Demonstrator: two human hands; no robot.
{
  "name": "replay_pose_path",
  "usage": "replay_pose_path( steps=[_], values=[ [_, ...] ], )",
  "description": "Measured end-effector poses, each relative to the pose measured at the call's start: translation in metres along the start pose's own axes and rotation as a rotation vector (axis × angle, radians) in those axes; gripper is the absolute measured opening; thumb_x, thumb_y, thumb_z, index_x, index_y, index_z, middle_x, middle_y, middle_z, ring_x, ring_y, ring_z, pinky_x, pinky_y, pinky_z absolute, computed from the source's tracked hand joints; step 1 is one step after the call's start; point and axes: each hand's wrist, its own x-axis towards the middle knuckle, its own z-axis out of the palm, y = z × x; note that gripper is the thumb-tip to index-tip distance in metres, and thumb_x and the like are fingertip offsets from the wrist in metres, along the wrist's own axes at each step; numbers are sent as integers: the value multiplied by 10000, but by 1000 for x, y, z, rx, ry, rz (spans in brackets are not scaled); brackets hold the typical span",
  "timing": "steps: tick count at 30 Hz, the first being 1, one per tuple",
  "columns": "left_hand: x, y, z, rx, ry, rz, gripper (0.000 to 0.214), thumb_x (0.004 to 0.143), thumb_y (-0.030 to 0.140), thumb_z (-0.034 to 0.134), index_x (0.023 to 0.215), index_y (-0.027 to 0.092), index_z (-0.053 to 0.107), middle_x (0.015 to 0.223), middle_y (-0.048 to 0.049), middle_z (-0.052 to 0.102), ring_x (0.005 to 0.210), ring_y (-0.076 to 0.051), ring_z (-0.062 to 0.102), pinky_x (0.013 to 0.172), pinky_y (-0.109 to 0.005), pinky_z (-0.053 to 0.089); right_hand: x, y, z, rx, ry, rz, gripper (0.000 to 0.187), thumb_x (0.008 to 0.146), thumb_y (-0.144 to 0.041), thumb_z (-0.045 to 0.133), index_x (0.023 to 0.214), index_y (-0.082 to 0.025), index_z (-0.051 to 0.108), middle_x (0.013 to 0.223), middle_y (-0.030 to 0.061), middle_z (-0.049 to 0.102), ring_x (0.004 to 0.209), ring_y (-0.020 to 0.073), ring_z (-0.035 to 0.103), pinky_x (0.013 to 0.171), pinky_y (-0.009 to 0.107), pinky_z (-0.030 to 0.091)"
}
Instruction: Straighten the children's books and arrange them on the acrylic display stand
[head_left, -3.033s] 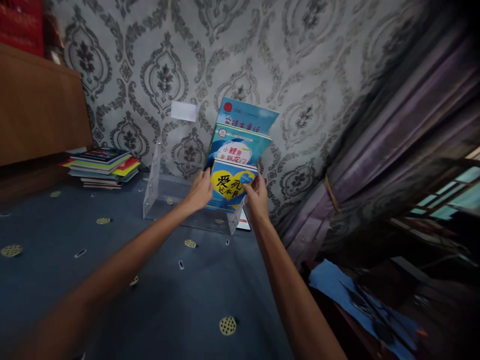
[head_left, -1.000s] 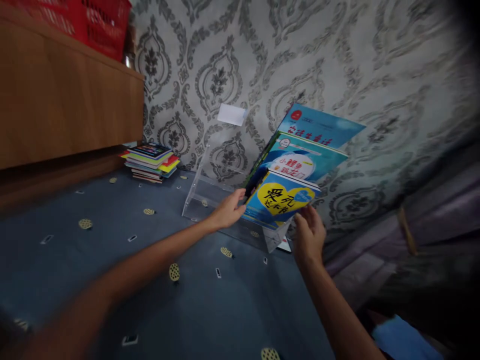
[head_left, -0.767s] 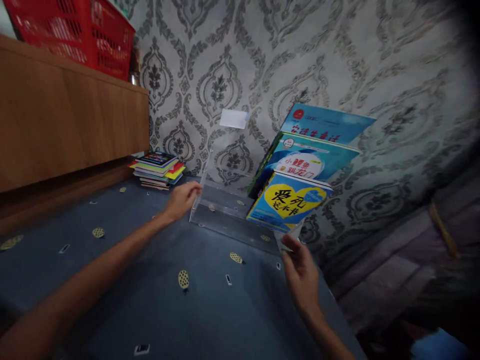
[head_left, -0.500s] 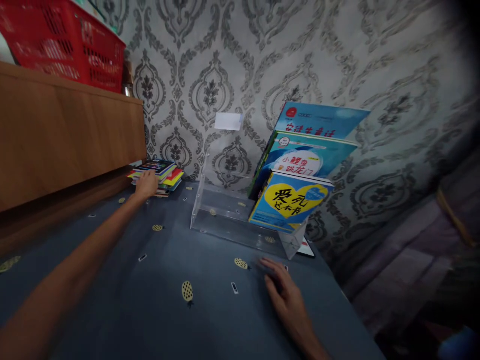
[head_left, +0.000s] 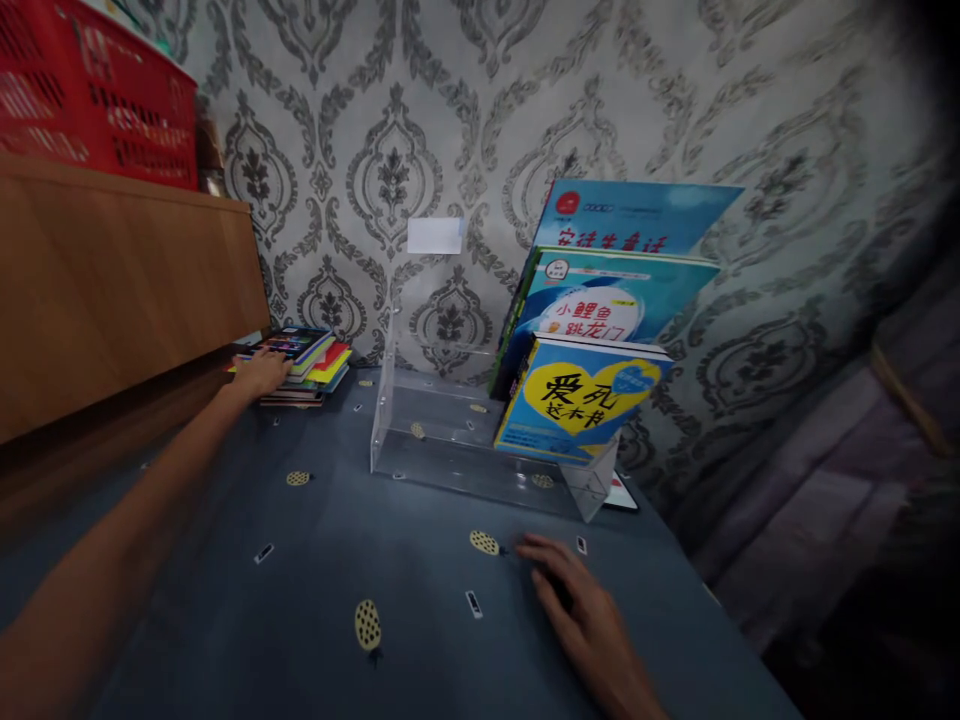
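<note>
At the far left, my left hand [head_left: 261, 374] reaches to a stack of books [head_left: 322, 372] on the table. Its fingers lie stretched over the near left edge of the dark-covered top book [head_left: 296, 343]; the thumb is hard to see. My right hand [head_left: 574, 600] rests on the tablecloth with loosely curved fingers, thumb apart, holding nothing. Beyond it stands a clear acrylic book rack [head_left: 450, 480]. On its right side a blue-and-yellow book [head_left: 581, 400] leans in front, with a teal book [head_left: 660, 290] and a taller blue book [head_left: 675, 210] behind.
A wooden cabinet [head_left: 127, 290] carrying a red plastic basket [head_left: 135, 110] stands at left. Patterned wallpaper [head_left: 390, 180] closes off the back. A white label [head_left: 435, 236] shows above the rack's left part. The dark tablecloth [head_left: 247, 620] ends at the right, near hanging fabric [head_left: 795, 500].
My left hand has shifted slightly left along the front of the book stack. My right hand stays on the table with little change. The whole view has moved a little.
</note>
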Motion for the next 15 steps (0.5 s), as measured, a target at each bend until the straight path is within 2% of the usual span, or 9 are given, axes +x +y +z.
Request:
replay_pose_path(
  steps=[4, 9, 12, 15],
  values=[
    [-15, -3, -9, 44, 35, 4, 486, 1018, 392, 271, 1213, 127, 628, 1370, -201, 593, 1315, -383, 478, 1022, -650, 385, 0, -3, -2, -4, -30, 4, 328, 930, -430, 485, 1047, -272, 748, 1213, 106, 718, 1109, 281, 698, 937, 446, 589],
    [-23, -8, -12, 75, 51, 76, 611, 955, 533, 429, 1446, 171, 464, 1529, -186, 447, 1406, -375, 374, 1087, -588, 342, 0, -3, -1, 6, -41, 8, 314, 926, -427, 494, 1001, -273, 757, 1211, 108, 717, 1105, 286, 698, 922, 438, 593],
    [-20, -8, -8, 79, -3, 74, 579, 954, 430, 439, 1458, 145, 432, 1543, -198, 427, 1417, -365, 381, 1090, -579, 349, 1, -4, -1, 12, -28, 2, 308, 918, -421, 499, 986, -270, 759, 1192, 111, 724, 1087, 288, 704, 903, 433, 599],
    [-18, -6, -6, 59, 1, 86, 474, 947, 266, 398, 1384, 116, 502, 1449, -216, 533, 1332, -356, 501, 1050, -524, 409, 1, -5, -2, 7, -37, 9, 309, 916, -416, 499, 997, -268, 759, 1187, 112, 727, 1073, 285, 709, 896, 425, 601]
  ],
)
